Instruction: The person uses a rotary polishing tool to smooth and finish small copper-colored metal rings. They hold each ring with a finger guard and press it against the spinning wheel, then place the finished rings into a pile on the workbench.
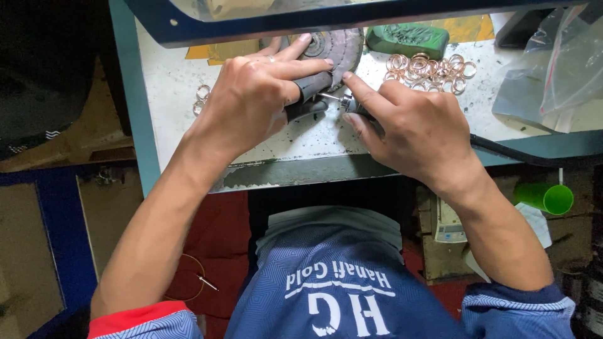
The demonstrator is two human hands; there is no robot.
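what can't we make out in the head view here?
- Workpiece, if any, under the left hand: hidden by fingers.
- Rotary tool body: covered by the right hand; only its metal tip shows.
- Buffing wheel: top cut off by the dark blue guard.
- Pile of rings: too small to count.

Bare counter (176,94) lies open left of the hands. To the right, a pile of rings (430,66) and a green block (407,39) crowd it; a buffing wheel (342,47) blocks ahead.
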